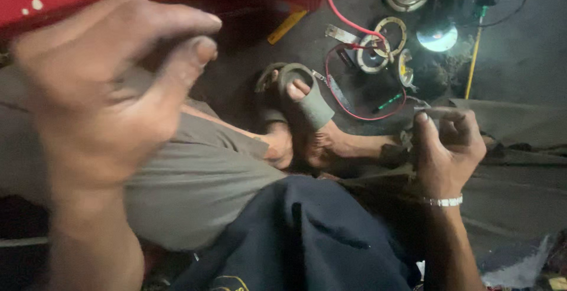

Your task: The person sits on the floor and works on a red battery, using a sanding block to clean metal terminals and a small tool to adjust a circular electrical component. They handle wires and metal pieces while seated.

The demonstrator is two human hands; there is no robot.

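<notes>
Right hand (446, 146) fingers pinching a thin metal strip (440, 110), left hand (106, 90) raised, fingers loosely curled, empty.

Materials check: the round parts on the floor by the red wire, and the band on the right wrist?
Round parts: look like bare metal, silvery with brass-toned rings; they glint under the light. Red wire: glossy, likely plastic insulation. Wrist band: pale, shiny segments, probably metal, though blur leaves it open. Right hand pinches something thin, too blurred to tell.
</notes>
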